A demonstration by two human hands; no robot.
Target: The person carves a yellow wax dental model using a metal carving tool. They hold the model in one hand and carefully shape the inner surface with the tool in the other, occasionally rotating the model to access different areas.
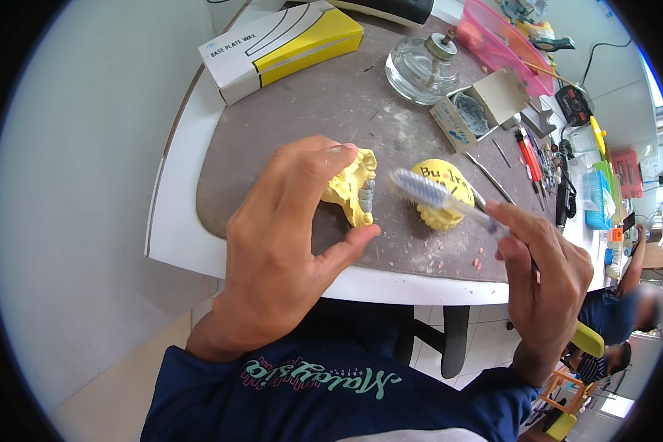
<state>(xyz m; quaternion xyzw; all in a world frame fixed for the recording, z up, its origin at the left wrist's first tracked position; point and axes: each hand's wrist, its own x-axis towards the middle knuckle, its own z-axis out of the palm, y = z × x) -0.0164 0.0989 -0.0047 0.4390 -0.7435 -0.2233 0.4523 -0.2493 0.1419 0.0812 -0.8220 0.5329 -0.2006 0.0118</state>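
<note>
My left hand (pixel 276 239) is closed around a yellow plaster dental cast (pixel 353 188), thumb and fingers gripping its edges. A row of grey teeth shows along the cast's right side. In my right hand (pixel 541 269) is a toothbrush (pixel 449 197) with a clear handle, its bristle head pointing left, apart from the cast and slightly blurred. Beyond the brush, partly covered by it, a second yellow dental cast (pixel 433 172) with dark handwriting on its base rests on the table.
A yellow-and-white wax box (pixel 283 48) lies at the back left of the grey tabletop (pixel 272 118). Behind the casts are a glass spirit lamp (pixel 420 70), an open carton (pixel 482 110) and a pink basket (pixel 504 48). Hand tools (pixel 530 158) lie right. Another person (pixel 619 313) sits far right.
</note>
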